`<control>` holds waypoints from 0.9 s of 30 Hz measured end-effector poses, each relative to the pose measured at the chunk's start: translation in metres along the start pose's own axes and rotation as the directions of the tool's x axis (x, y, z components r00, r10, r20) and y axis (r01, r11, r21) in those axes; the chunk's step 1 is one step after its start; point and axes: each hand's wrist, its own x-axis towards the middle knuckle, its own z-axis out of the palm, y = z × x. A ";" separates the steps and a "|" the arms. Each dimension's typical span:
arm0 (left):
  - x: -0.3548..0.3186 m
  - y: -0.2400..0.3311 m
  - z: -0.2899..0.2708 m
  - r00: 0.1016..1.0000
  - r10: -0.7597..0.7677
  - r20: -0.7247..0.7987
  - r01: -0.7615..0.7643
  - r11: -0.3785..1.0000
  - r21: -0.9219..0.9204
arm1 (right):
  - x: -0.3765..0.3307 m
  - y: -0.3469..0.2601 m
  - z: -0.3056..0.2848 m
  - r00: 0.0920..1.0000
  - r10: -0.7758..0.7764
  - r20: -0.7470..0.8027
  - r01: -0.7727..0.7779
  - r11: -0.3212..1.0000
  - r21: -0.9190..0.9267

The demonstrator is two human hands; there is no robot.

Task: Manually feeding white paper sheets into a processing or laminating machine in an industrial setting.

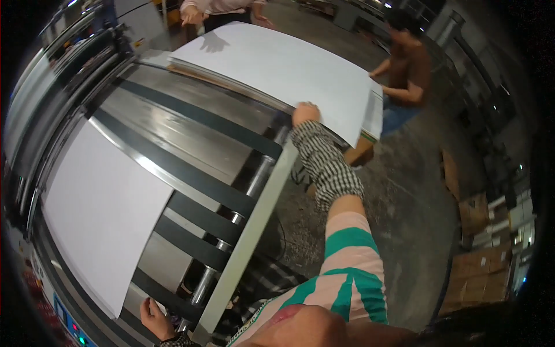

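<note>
A: Where is the right hand [305, 113]?

B: Stretched out to the stack [289, 69] of big white sheets, resting on the near edge of the top sheet. The knuckles are toward the camera, so I cannot tell whether the fingers pinch the sheet or just press on it.

A: And the left hand [155, 318]?

B: Low at the near end of the machine, by the rollers [254, 185]. The fingers are curled, but whether they grip anything is hidden. The corner of the sheet [104, 214] lying on the belts [191, 173] is just beside it.

A: How would such a sheet handle?

B: My guess is light for its size but floppy: thin white board, wide and smooth. It would likely sag and crease if lifted at one point, and slide readily off the stack. Better taken at an edge or corner, with both hands spread apart.

A: Any containers?

B: Brown cartons [477, 272] stacked at the far right on the floor [404, 191]; they look closed, contents not visible.

A: Anyone else?

B: A person [407, 69] sits at the far side of the stack, and another person's hand [192, 15] shows at the top end.
</note>
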 end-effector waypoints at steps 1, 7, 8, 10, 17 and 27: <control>-0.003 0.006 0.000 1.000 0.018 0.015 -0.018 0.999 -0.048 | 0.005 -0.020 -0.022 0.952 0.026 0.306 -0.013 0.999 -0.047; -0.017 0.015 0.006 0.985 0.118 0.123 -0.098 0.982 -0.159 | 0.001 -0.025 -0.052 0.878 -0.006 0.479 0.033 0.998 -0.047; -0.023 0.012 0.003 0.985 0.120 0.120 -0.100 0.982 -0.160 | -0.001 -0.022 -0.051 0.880 0.027 0.475 -0.024 1.000 -0.012; -0.041 0.038 -0.019 0.994 -0.027 0.104 0.042 0.989 -0.141 | -0.001 -0.022 -0.067 0.857 0.007 0.516 -0.001 1.000 -0.013; -0.055 -0.094 -0.027 0.998 -0.050 0.047 0.057 0.985 -0.165 | -0.004 -0.023 -0.050 0.844 -0.053 0.534 0.116 0.990 -0.085; -0.023 -0.177 -0.158 0.855 0.065 -0.515 0.289 0.766 0.575 | 0.009 0.006 -0.016 0.915 -0.106 0.389 0.016 0.974 0.227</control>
